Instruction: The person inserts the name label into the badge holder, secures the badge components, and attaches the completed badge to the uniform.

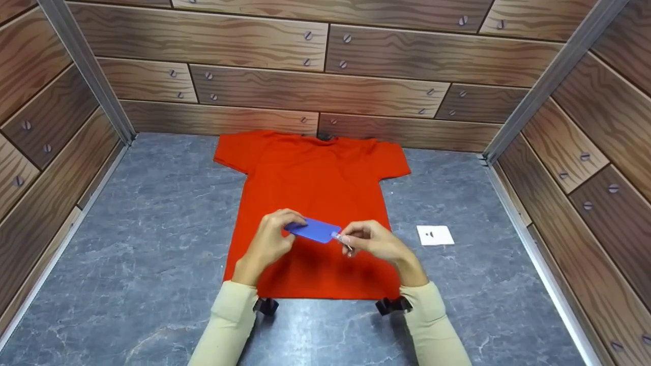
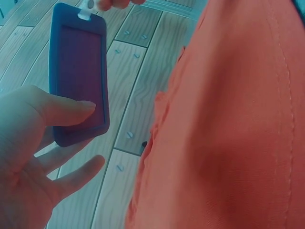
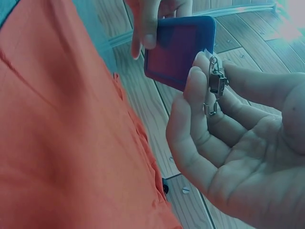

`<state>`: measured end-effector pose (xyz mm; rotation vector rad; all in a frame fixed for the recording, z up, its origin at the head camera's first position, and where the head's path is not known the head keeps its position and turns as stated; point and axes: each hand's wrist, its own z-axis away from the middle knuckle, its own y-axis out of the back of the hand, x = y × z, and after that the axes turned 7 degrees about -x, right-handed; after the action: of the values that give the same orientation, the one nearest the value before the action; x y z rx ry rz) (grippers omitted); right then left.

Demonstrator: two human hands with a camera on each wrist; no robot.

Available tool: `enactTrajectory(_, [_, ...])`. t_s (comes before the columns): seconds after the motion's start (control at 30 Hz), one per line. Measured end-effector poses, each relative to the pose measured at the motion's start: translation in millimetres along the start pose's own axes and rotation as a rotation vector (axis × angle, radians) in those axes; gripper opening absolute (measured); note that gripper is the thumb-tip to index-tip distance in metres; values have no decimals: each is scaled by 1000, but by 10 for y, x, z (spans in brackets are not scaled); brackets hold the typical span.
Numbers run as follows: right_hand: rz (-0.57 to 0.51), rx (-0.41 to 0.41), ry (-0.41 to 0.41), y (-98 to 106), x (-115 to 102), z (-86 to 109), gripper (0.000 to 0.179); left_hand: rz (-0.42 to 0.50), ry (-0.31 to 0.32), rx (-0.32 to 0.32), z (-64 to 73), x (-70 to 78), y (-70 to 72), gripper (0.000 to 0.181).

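Between side edges of worktop (image 1: 168,218), above red T-shirt (image 1: 315,183): blue badge holder (image 1: 316,231) | left hand (image 1: 269,238) pinches it, right hand (image 1: 375,242) pinches metal clip (image 3: 218,85) | aloft; fastening, I judge, not yet done.

Head view: high, facing forward-down, wide. Wrist views: close, rolled sideways, sharing blue holder (image 2: 78,62), red shirt (image 2: 228,129).
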<state>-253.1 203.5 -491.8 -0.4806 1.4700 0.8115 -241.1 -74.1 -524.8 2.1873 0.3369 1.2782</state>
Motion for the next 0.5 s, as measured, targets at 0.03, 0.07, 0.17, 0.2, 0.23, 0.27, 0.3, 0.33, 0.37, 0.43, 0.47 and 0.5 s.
enactTrajectory(0.03, [-3, 8, 13, -11, -1, -3, 24, -3, 7, -4, 0, 5, -1, 31])
enactTrajectory(0.07, [-9, 17, 22, -24, -5, -5, 24, -5, 16, -8, -1, 10, -1, 32])
enactTrajectory(0.17, [-19, 37, 53, -53, -3, -9, 24, -9, 38, -25, 3, 17, -10, 34])
enactTrajectory(0.2, [-23, 44, 61, -62, -6, -8, 24, -9, 45, -31, 5, 20, -13, 35])
enactTrajectory(0.23, [-26, 51, 68, -72, -15, -6, 24, -8, 53, -36, 6, 23, -15, 36])
enactTrajectory(0.27, [-29, 57, 74, -80, -23, -7, 24, -6, 61, -41, 6, 26, -16, 37])
enactTrajectory(0.3, [-30, 63, 80, -88, -31, -8, 25, -8, 63, -41, 7, 28, -18, 38])
enactTrajectory(0.33, [-31, 69, 84, -95, -40, -9, 25, -8, 68, -42, 7, 29, -19, 39])
enactTrajectory(0.37, [-30, 75, 87, -102, -50, -11, 25, -6, 72, -43, 7, 31, -20, 40])
enactTrajectory(0.43, [-29, 86, 86, -116, -71, -10, 25, -5, 75, -47, 6, 31, -23, 42])
enactTrajectory(0.47, [-28, 92, 83, -121, -77, -10, 24, -3, 75, -49, 6, 31, -24, 42])
enactTrajectory(0.5, [-27, 96, 81, -126, -83, -8, 24, -4, 72, -51, 7, 30, -27, 42])
